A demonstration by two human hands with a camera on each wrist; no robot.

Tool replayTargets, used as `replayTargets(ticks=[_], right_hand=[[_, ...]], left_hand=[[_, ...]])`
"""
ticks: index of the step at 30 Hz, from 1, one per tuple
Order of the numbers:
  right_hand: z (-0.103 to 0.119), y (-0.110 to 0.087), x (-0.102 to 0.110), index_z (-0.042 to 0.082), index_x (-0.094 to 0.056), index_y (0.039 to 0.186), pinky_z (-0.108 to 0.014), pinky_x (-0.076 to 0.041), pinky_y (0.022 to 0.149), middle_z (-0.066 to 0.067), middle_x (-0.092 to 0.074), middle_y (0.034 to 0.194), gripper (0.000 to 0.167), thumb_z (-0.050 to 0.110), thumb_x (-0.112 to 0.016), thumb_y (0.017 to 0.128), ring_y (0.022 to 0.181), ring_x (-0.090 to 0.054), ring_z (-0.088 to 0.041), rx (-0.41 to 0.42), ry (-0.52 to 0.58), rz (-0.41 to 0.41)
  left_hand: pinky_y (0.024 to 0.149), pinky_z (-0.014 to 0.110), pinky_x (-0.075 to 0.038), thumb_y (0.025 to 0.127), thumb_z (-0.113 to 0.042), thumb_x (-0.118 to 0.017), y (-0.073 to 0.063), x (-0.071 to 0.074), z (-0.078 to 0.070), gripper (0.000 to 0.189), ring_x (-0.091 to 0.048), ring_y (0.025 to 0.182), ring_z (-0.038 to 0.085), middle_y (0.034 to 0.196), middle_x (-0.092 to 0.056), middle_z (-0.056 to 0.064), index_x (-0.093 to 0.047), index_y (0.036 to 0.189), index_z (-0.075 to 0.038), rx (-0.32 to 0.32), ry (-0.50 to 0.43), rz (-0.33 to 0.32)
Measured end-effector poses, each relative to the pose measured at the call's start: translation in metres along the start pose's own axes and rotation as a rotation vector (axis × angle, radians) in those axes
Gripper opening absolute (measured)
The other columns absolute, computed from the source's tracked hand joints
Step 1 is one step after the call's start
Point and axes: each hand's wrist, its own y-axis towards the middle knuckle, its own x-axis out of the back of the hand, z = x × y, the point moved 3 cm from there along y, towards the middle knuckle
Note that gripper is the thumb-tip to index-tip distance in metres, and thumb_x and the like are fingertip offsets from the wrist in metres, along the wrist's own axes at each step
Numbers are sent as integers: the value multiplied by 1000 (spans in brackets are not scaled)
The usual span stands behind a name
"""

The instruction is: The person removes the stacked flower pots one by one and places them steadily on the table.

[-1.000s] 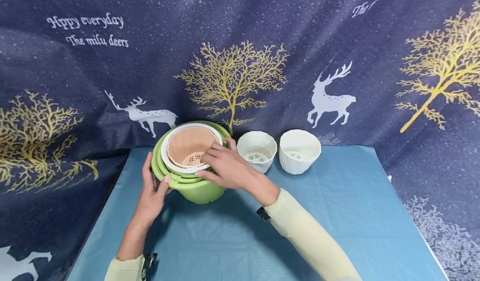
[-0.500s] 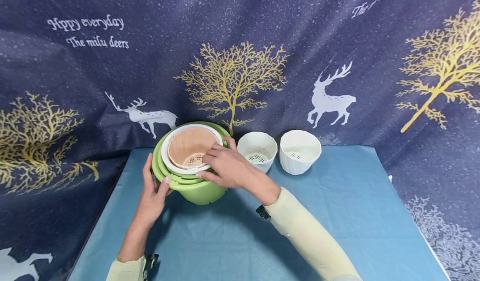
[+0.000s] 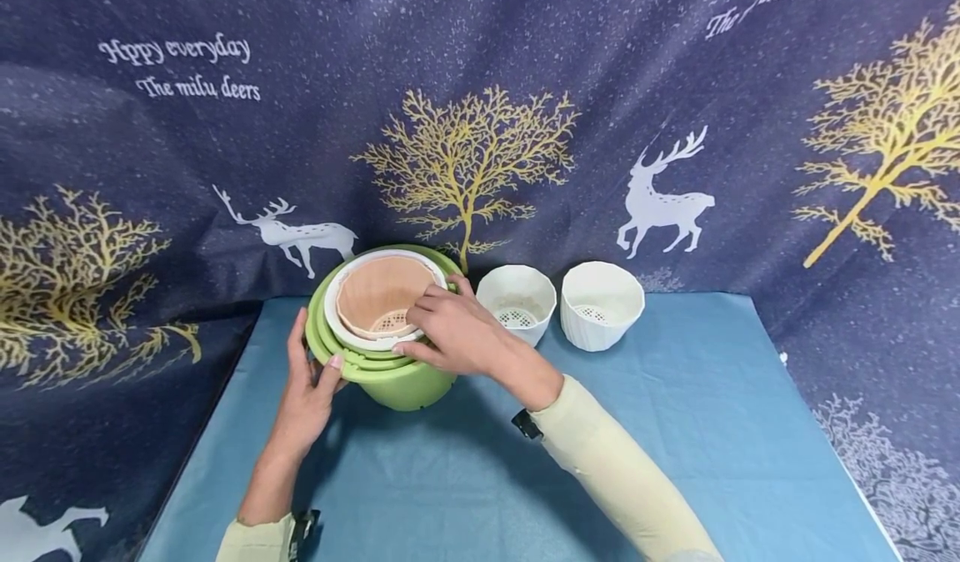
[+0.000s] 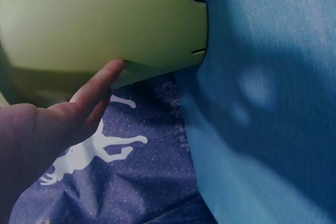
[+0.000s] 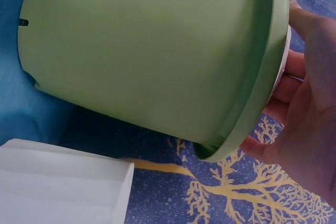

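Observation:
On the left part of the table stands a nest of flower pots. The outermost is a large green flower pot (image 3: 405, 388), with more green rims inside it, then a white flower pot (image 3: 327, 308) and a pinkish-orange flower pot (image 3: 382, 291) with a perforated bottom. My left hand (image 3: 303, 391) holds the green pot's left side, thumb on the rim and fingers along the outer wall (image 4: 105, 19). From the right, my right hand (image 3: 453, 328) grips the rims of the nest, some fingertips reaching inside the pinkish-orange pot. In the right wrist view, the rim partly hides those fingers.
Two white flower pots, one nearer (image 3: 516, 299) and one farther right (image 3: 600, 305), stand right of the nest with holes in their bottoms. A blue cloth (image 3: 637, 420) covers the table. Behind it hangs a dark blue curtain (image 3: 525, 37) printed with deer and trees.

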Motion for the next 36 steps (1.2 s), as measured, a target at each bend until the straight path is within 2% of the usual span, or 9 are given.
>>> replayTargets(ticks=[7, 14, 22, 29, 36], right_hand=[[0, 2, 4, 20, -72, 104, -53, -42, 107, 7, -68, 102, 35, 53, -59, 107, 105, -59, -16, -2, 10, -8], [0, 2, 9, 17, -74, 107, -47, -46, 102, 5, -70, 105, 37, 52, -60, 107, 108, -60, -17, 15, 15, -42], [-2, 3, 14, 15, -70, 97, -43, -51, 94, 3, -66, 95, 32, 45, -64, 106, 100, -60, -20, 43, 49, -105], [-3, 2, 20, 13, -70, 92, -37, -51, 88, 3, -66, 88, 27, 37, -67, 105, 90, -60, -20, 103, 95, -244], [-3, 0, 27, 14, -70, 90, -37, -52, 89, 4, -67, 87, 27, 36, -68, 105, 91, -61, -20, 80, 80, -318]], left_hand=[[91, 17, -57, 115, -15, -44, 0, 0, -1, 78, -49, 128, -7, 175, -3, 14, 5, 170, -40, 5, 10, 0], [91, 18, -58, 115, -14, -44, 0, 0, -1, 78, -50, 129, -6, 175, -3, 13, 6, 171, -37, 6, -21, 5], [91, 17, -57, 116, -15, -44, 1, -1, 0, 77, -50, 129, -7, 175, -3, 14, 6, 170, -40, 4, -21, 8], [91, 16, -57, 116, -15, -44, 0, -1, 0, 78, -50, 128, -6, 174, -5, 14, 7, 171, -36, 9, 0, 1], [91, 16, -57, 116, -15, -44, -1, -1, -1, 77, -48, 130, -6, 175, -4, 13, 6, 171, -36, 10, 6, -6]])
